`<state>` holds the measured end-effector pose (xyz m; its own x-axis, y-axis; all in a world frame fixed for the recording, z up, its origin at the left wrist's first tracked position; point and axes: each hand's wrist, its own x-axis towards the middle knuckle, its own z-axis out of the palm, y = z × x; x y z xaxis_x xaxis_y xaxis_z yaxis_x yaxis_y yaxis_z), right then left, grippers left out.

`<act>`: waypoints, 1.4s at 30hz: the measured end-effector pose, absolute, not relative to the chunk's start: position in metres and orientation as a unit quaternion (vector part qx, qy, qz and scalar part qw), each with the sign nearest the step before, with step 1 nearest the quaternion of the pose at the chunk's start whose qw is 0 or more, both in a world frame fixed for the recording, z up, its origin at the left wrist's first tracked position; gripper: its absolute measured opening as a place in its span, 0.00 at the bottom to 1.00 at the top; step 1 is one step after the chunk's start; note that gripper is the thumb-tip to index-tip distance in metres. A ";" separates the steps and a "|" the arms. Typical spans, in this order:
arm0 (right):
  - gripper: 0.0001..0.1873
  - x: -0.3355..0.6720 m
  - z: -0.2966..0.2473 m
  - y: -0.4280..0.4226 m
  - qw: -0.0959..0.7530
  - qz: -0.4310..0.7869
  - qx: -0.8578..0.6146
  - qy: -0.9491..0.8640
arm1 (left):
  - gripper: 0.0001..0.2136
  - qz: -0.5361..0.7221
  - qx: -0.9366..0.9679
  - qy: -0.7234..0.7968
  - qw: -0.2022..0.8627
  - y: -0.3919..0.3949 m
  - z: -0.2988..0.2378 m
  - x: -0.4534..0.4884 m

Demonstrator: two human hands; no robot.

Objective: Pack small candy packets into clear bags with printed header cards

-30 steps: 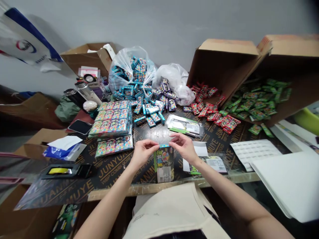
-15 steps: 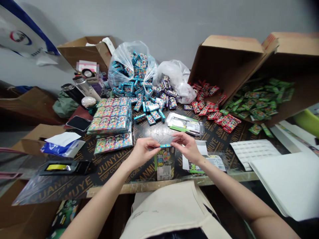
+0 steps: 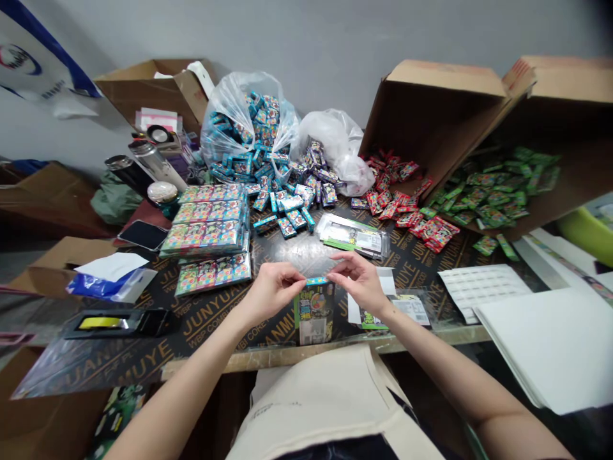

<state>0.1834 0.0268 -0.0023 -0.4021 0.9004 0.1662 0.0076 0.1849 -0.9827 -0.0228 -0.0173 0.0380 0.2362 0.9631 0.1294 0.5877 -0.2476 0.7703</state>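
Note:
Between the fingertips of both hands is a small blue printed box (image 3: 316, 281), seen edge-on. My left hand (image 3: 278, 289) pinches its left end, with thumb and forefinger together. At the other end, my right hand (image 3: 357, 281) grips it the same way. Directly below it, a printed dark package (image 3: 315, 314) with a green edge reaches toward the table's front edge; whether it touches the box I cannot tell. By my right wrist lie a white card (image 3: 355, 308) and another green-edged package (image 3: 407, 310) in clear film.
Stacked multicoloured packs (image 3: 205, 220) stand at left, near a tape dispenser (image 3: 117, 322). Behind are a clear bag of blue boxes (image 3: 251, 128), purple boxes (image 3: 313, 156), red boxes (image 3: 435, 233) and green boxes (image 3: 498, 191) spilling from cartons (image 3: 445, 80). White sheets (image 3: 550, 345) lie right.
The view has shifted slightly, so the scene sits a little further left. Both hands keep their pinch on the blue box, with hardly any movement.

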 end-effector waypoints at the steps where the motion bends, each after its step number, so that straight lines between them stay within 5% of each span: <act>1: 0.17 0.184 -0.002 0.028 0.417 0.535 -0.351 -0.646 | 0.09 0.310 0.733 0.532 0.288 -0.018 0.038 -0.022; 10: 0.13 0.183 -0.007 0.034 0.419 0.495 -0.323 -0.689 | 0.08 0.321 0.706 0.532 0.340 -0.014 0.036 -0.027; 20: 0.11 0.196 -0.012 0.021 0.392 0.324 -0.215 -0.834 | 0.09 0.294 0.789 0.507 0.185 -0.031 0.017 -0.022; 27: 0.08 0.189 0.030 0.048 0.386 0.382 -0.341 -0.767 | 0.10 0.342 0.787 0.492 0.148 -0.035 0.008 -0.015; 33: 0.09 0.165 0.040 0.060 0.173 0.537 -0.242 -0.789 | 0.03 0.446 0.705 0.520 0.180 -0.036 0.010 -0.008; 42: 0.09 0.155 0.025 0.057 0.140 0.590 -0.269 -0.749 | 0.06 0.452 0.701 0.532 0.146 -0.037 0.004 -0.002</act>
